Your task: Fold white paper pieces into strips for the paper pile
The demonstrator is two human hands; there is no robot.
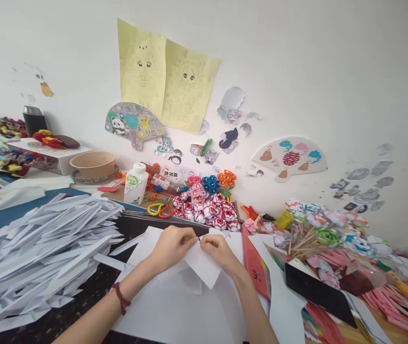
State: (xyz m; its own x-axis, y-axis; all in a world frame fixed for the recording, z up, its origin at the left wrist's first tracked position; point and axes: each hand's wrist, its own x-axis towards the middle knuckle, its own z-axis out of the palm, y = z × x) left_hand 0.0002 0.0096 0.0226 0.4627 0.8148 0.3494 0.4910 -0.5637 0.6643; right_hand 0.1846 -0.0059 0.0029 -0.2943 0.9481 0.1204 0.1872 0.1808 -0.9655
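A small white sheet of paper (204,268) hangs between my two hands, with its lower corner pointing down. The fingers of my left hand (175,244) pinch its top edge. Close beside them, my right hand (218,251) pinches the same edge, thumb and fingers pressed together. Beneath both hands lie larger white sheets (175,317) on the dark tabletop, and another small white piece (185,282) rests on them. A dark red band circles my left wrist.
Folded white paper strips (46,253) are heaped at left. Behind my hands are scissors (160,210), a white glue bottle (136,184) and red-and-white paper flowers (211,211). A black phone (320,294), a red packet (256,265) and craft sticks (306,236) lie at right.
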